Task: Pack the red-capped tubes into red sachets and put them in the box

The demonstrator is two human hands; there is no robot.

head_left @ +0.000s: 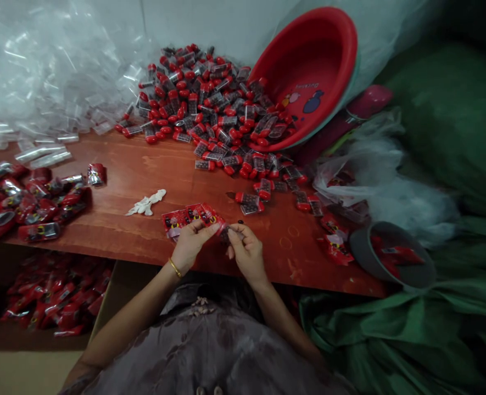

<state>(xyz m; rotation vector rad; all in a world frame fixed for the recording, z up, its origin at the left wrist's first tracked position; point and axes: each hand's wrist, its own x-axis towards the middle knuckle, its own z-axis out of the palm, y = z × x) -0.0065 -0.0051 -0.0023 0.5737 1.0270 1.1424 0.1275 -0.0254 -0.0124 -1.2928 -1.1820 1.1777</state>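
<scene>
My left hand [190, 245], with a gold bangle at the wrist, is closed in a pinch on a red plastic wrapper, partly hidden by the fingers. Pressed close beside it, my right hand [246, 248] grips a small clear container [226, 235] with dark contents. The two hands meet at this container near the table's front edge. Printed red wrappers [189, 215] lie flat on the table just beyond my left fingers. A small dark bead [240, 222] shows by my right fingertips. Two filled containers [250, 202] rest a little farther off.
A heap of red-capped containers [201, 104] spills from a tilted red basin [329, 49]. Clear plastic sleeves [53, 71] are piled back left. Wrapped red packs [40, 203] lie left, with more in a box [106, 291] below. A grey bowl [362, 255] stands right; a crumpled white scrap [147, 203] lies centre-left.
</scene>
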